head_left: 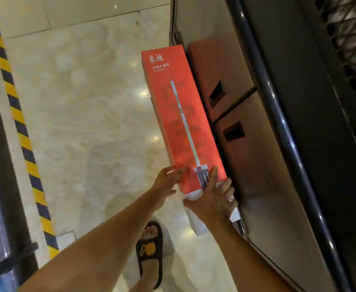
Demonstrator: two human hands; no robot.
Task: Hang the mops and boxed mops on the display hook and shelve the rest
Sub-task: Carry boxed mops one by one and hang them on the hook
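1 mop box (179,114) in L hand (168,179), R hand (214,198); 2 boxes (217,74) beside.

mop box (179,114): orange-red, white end | floor tape (15,106): yellow-black stripes | sandal (149,249): black, seemingly orange patch

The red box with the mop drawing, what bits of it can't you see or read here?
- Near end of the red box, head view: covered by the left hand and right hand holding it.
- Small print under its big characters: too small to read.
- Its back: turned away from the camera.
- Inside the brown boxes beside it: dark behind their cutouts.
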